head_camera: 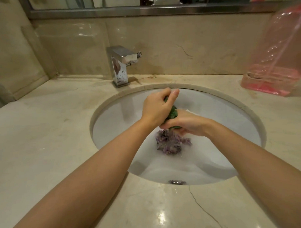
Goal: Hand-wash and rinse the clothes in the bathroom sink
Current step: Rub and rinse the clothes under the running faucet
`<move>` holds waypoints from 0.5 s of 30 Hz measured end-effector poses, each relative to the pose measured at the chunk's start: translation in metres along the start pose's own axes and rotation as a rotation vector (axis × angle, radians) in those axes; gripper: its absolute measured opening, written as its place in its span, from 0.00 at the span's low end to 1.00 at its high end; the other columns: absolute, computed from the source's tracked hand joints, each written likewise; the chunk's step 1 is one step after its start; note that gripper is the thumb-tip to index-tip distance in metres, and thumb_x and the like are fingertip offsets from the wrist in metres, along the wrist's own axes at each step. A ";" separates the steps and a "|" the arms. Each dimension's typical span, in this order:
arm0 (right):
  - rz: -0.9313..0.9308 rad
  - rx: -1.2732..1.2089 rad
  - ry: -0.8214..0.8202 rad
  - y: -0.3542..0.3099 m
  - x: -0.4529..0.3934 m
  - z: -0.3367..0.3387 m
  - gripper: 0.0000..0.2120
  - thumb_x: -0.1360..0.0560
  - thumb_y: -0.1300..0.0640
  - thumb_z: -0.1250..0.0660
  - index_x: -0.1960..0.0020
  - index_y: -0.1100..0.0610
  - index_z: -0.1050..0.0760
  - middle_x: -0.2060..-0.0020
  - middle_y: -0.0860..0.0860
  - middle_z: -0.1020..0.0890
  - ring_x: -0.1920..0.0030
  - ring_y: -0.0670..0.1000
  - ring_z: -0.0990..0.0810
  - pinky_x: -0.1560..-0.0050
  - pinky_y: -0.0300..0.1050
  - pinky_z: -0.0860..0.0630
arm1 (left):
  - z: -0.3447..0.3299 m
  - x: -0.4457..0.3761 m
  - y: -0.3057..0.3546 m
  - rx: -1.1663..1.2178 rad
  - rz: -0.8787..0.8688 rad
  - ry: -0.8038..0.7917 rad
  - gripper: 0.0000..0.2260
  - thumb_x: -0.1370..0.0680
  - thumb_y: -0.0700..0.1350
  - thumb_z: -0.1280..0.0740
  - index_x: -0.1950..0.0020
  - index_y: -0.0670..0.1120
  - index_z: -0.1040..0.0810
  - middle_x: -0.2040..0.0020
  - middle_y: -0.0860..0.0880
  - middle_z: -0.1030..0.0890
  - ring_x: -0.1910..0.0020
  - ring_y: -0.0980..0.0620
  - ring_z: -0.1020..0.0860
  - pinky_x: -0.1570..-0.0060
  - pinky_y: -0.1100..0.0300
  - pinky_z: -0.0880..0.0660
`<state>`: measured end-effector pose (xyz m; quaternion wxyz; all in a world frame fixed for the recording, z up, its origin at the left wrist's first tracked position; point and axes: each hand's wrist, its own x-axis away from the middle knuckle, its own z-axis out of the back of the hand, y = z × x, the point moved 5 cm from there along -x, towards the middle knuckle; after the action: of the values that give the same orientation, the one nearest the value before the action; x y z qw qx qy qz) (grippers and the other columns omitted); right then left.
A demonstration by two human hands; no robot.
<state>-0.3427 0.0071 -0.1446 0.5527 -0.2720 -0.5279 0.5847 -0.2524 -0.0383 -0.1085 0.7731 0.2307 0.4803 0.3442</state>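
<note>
Over milky sink: left hand and right hand curling fingers around, wringing soft, sodden green cloth; likely slippery, gripping both ends.

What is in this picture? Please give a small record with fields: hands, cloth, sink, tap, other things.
hands: left hand and right hand both grip the twisted green cloth
cloth: purple-grey wet cloth lies in cloudy water
sink: oval white basin set in beige marble counter
tap: square chrome tap, no stream visible
other: pink transparent plastic container, right rear
</note>
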 end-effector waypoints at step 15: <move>0.265 -0.248 0.530 -0.053 0.021 -0.012 0.20 0.28 0.66 0.27 0.42 0.57 0.34 0.55 0.54 0.18 0.64 0.49 0.19 0.66 0.40 0.21 | 0.085 -0.015 0.017 0.306 0.346 -0.159 0.20 0.25 0.40 0.28 0.33 0.47 0.23 0.42 0.46 0.21 0.43 0.49 0.21 0.44 0.59 0.21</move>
<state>-0.3180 0.0219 -0.0943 0.5528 -0.5465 -0.3926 0.4915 -0.1858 -0.0402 -0.0512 0.6941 0.4502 0.4178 0.3756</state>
